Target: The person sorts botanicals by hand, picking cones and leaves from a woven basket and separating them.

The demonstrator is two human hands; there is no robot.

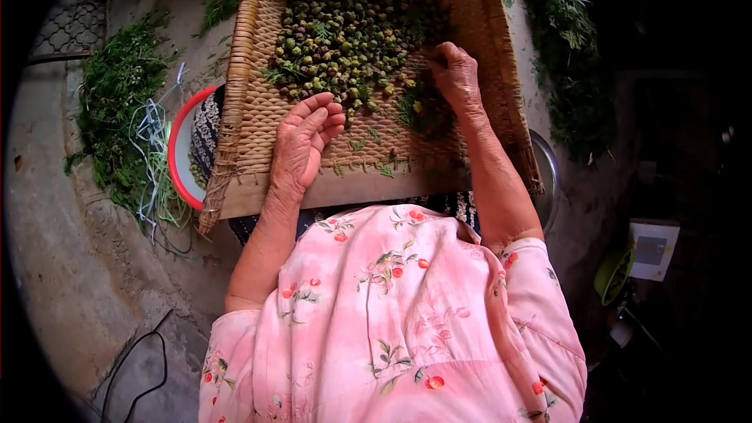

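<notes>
A woven wicker basket [247, 121] with a flat front lip rests across my lap. Small round green and brownish cones [337, 43] lie heaped in its back half, mixed with bits of green leaf. Over the near left edge of the heap is my left hand [304, 137], its fingers loosely bent and apart, with nothing visible in it. My right hand [456, 78] is closed in a pinch at the heap's right side; what its fingertips hold, if anything, is hidden. Leafy evergreen sprigs [406, 112] lie on the weave between both hands.
Piles of cut evergreen branches lie on the concrete floor at left [117, 110] and right [572, 39]. A red-rimmed basin [178, 149] stands against the basket's left side, beside tangled pale string [153, 137]. A metal basin rim [552, 180] shows at right. A black cable [160, 352] lies lower left.
</notes>
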